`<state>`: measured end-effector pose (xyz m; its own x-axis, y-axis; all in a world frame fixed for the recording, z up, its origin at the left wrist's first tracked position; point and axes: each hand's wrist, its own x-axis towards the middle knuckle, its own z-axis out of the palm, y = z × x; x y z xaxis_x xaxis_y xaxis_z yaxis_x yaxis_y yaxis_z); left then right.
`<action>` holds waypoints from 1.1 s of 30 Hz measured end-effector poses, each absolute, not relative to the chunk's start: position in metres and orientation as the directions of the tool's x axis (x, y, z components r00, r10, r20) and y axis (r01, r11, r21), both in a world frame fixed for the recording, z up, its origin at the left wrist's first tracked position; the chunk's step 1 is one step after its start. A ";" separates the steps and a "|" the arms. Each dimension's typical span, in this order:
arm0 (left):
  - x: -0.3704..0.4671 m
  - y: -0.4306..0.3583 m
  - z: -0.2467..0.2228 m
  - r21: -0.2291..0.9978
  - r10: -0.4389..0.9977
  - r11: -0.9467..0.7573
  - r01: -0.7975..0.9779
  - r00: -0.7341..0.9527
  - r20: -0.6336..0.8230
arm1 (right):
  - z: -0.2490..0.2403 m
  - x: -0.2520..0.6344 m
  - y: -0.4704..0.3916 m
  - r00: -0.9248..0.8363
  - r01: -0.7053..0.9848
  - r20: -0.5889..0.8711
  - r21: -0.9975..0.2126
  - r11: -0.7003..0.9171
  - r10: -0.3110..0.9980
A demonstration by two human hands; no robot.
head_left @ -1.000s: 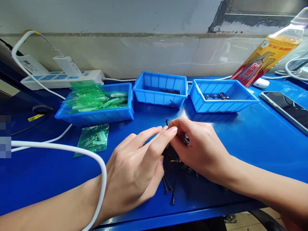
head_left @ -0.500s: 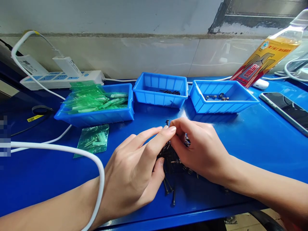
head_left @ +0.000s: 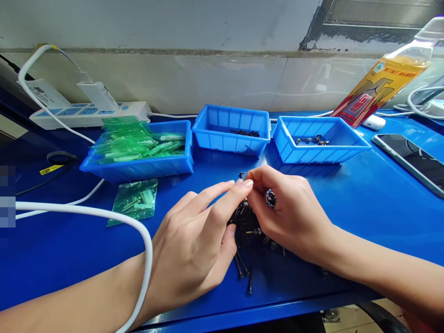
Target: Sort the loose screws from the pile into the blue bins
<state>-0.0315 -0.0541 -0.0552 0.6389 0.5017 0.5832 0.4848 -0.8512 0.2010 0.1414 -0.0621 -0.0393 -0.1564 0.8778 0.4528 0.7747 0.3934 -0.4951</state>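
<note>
A loose pile of dark screws lies on the blue table, partly hidden under both hands. My left hand is over the left side of the pile, fingers stretched and thumb apart. Its index fingertip meets the fingertips of my right hand. That right hand is curled closed, and shiny screws show in the hollow of its fingers. Whatever sits between the touching fingertips is hidden. Shorter screws with washers lie beneath the right hand, and a long black screw points toward the table's front edge.
Behind are three blue bins: one with green packets, one with black screws, one with a few shiny screws. A green packet lies left. A white cable crosses my left forearm. A phone and bottle are right.
My right hand has shifted and turned very slightly, so the shiny screws in its curl show more clearly. My left hand has hardly moved.
</note>
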 end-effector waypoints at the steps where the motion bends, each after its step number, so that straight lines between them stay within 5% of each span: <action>1: -0.032 -0.054 -0.054 0.176 0.485 -0.858 0.482 0.649 0.585 | -0.039 0.141 -0.062 -0.154 0.770 0.438 -0.508 0.386 0.886; 11: -0.026 -0.060 -0.051 -0.082 0.368 -0.856 0.510 0.713 0.597 | -0.032 0.139 -0.066 -0.133 0.738 0.315 -0.602 0.306 0.940; 25: -0.025 -0.060 -0.048 -0.101 0.397 -0.840 0.533 0.732 0.554 | -0.037 0.137 -0.065 -0.136 0.748 0.295 -0.595 0.294 0.946; 28: -0.027 -0.055 -0.049 0.024 0.445 -0.853 0.521 0.704 0.553 | -0.038 0.137 -0.063 -0.149 0.770 0.336 -0.551 0.323 0.930; 33: -0.033 -0.042 -0.049 0.602 0.771 -0.630 0.490 0.485 0.412 | -0.041 0.142 -0.058 -0.204 0.816 0.442 -0.417 0.401 0.874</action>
<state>-0.0326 -0.0418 -0.0488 0.4853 0.7711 0.4123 0.4900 -0.6303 0.6021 0.1425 -0.0583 -0.0405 -0.2041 0.8736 0.4417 0.8156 0.4013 -0.4169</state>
